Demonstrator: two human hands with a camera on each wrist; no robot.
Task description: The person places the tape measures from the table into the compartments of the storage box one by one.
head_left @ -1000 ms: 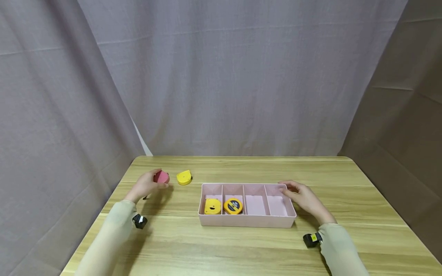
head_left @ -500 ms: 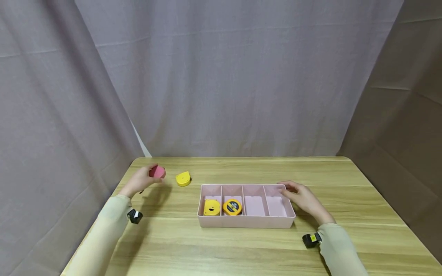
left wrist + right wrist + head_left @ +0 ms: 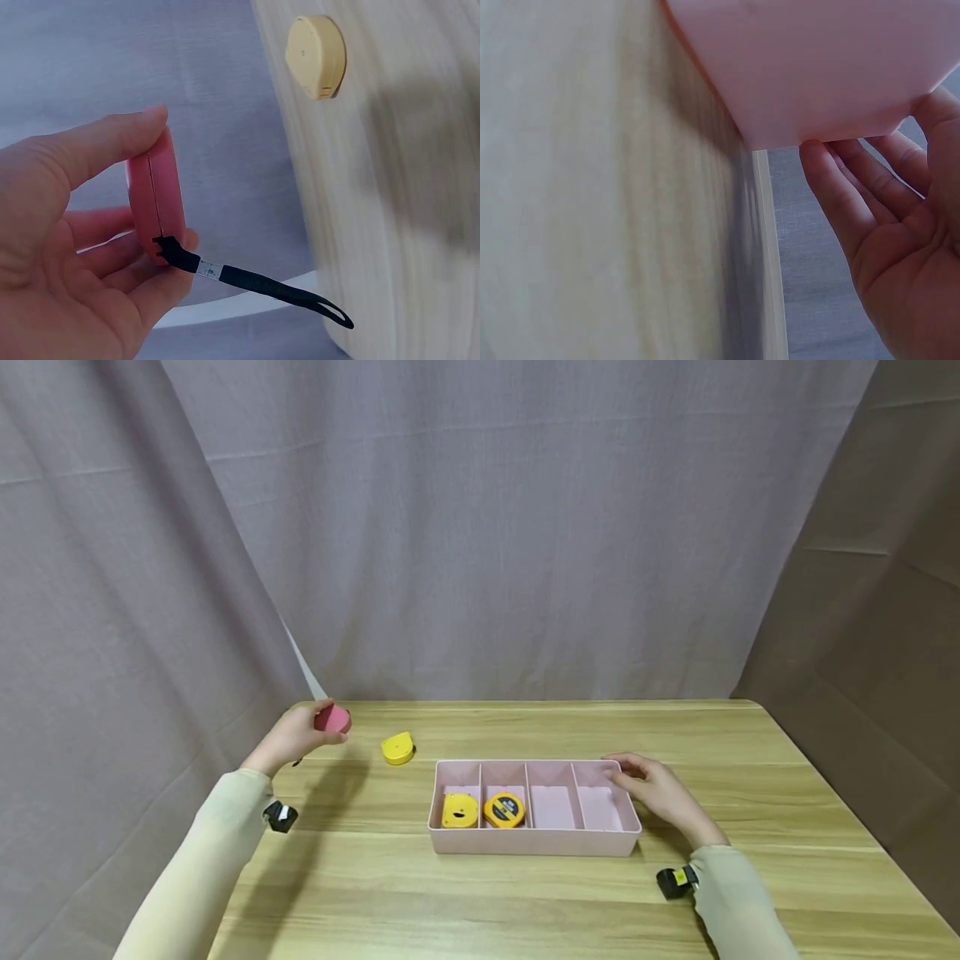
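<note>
Lifted higher and drawn back toward 10 o'clock since a second ago: left hand [image 3: 292, 739] with pink tape measure [image 3: 332, 719], now off the surface [image 3: 480, 893] and near its far-left corner. Right hand [image 3: 660, 793] unchanged at the tray's right end.

Left hand: thumb on top, fingers curled beneath, pinching the pink tape measure [image 3: 156, 196] by its flat faces, edge-on in the left wrist view. Black strap [image 3: 255, 281] dangling from the case's lower edge, hanging free below the fingers.

Yellow tape measure [image 3: 398, 747] lying flat on the surface, at 3 o'clock from the held pink one, apart from it; also seen in the left wrist view [image 3: 317, 56].

Pink tray [image 3: 534, 841] at centre of surface, four compartments side by side. Leftmost compartment: yellow tape measure with plain face [image 3: 460, 810]. Second from left: yellow tape measure with dark label [image 3: 505, 809]. Two right compartments showing only bare floor.

Right hand [image 3: 889, 247]: fingers straight and relaxed, tips against the tray's right end wall [image 3: 817, 67] near its far corner, gripping nothing.

Grey curtain [image 3: 480, 527] behind and at both sides.
</note>
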